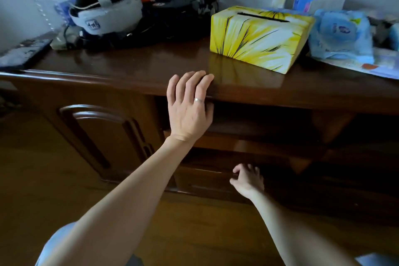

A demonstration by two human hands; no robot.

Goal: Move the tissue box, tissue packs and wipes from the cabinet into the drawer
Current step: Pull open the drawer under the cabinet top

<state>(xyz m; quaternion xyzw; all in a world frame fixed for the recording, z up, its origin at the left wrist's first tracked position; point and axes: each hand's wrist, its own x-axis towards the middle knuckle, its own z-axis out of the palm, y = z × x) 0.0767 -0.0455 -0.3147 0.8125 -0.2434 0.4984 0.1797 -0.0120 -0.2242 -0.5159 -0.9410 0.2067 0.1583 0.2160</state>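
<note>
A yellow and white tissue box (259,39) sits on the dark wooden cabinet top (129,65), right of centre. Blue tissue packs (341,34) lie to its right, and another blue pack (317,1) leans near the wall. My left hand (190,106) rests on the cabinet's front edge, fingers spread over the top and thumb under the lip. Lower down, my right hand (248,179) curls its fingers on the top edge of the drawer front (205,177). The drawer's inside is dark and hidden.
A grey and black headset (105,13) and a tangle of black cables (172,11) fill the back left of the top. A dark tablet (23,54) lies at the far left edge. A cabinet door (101,134) is left of the drawer. Wooden floor lies below.
</note>
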